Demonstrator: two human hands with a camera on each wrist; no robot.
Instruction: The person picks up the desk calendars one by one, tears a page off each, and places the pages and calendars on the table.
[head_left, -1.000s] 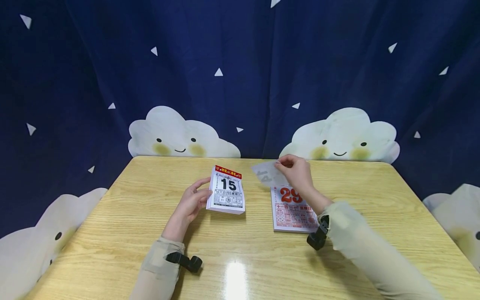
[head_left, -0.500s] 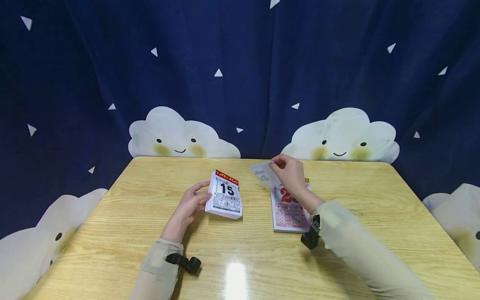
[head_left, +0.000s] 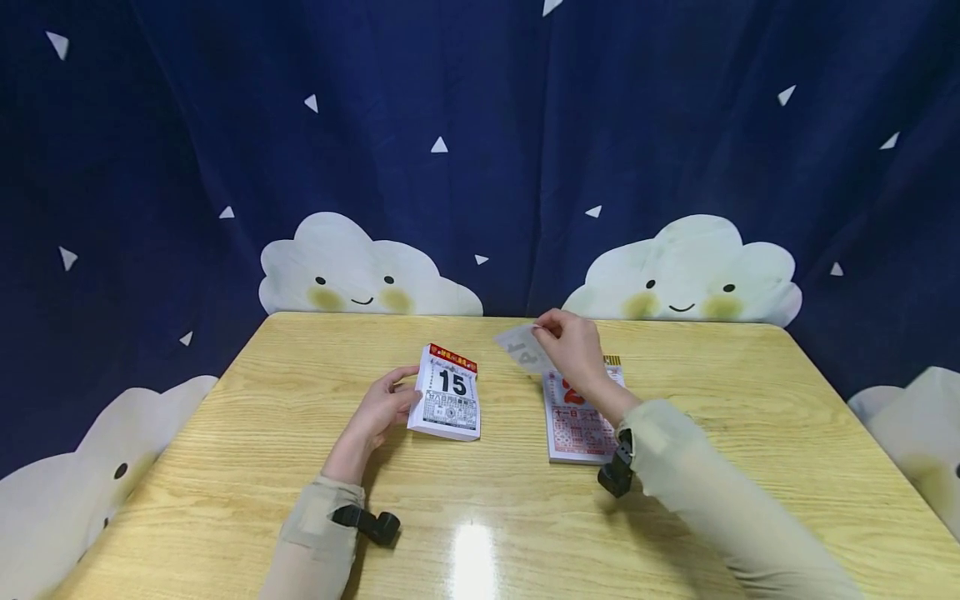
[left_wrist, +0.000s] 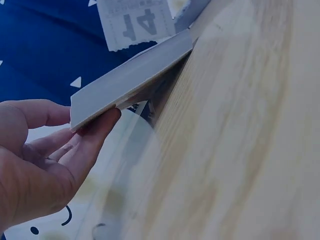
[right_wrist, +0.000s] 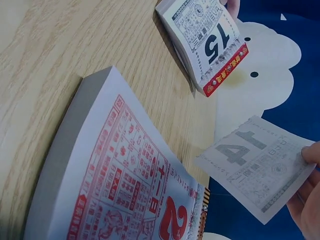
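Observation:
My left hand (head_left: 382, 408) grips the left edge of a tear-off calendar (head_left: 448, 396) with a red header strip and a black 15 on top. In the left wrist view the thumb is above this calendar pad (left_wrist: 130, 75) and fingers are beneath it, its near side raised off the table. My right hand (head_left: 573, 346) pinches a loose calendar page (head_left: 525, 346) by its edge. The right wrist view shows a pale 14 through this thin page (right_wrist: 257, 167). Below the right hand a second calendar (head_left: 581, 425), printed in red, lies flat, its number partly covered by the hand.
Both calendars are over a light wooden table (head_left: 480, 492). Behind it hangs a dark blue curtain (head_left: 487, 150) with white triangles and smiling white clouds (head_left: 690, 267). A black wrist camera (head_left: 375, 525) is strapped to each sleeve.
My right hand has moved a little left with the page, uncovering the red calendar's top strip. The left calendar has come slightly lower and to the left in my left hand.

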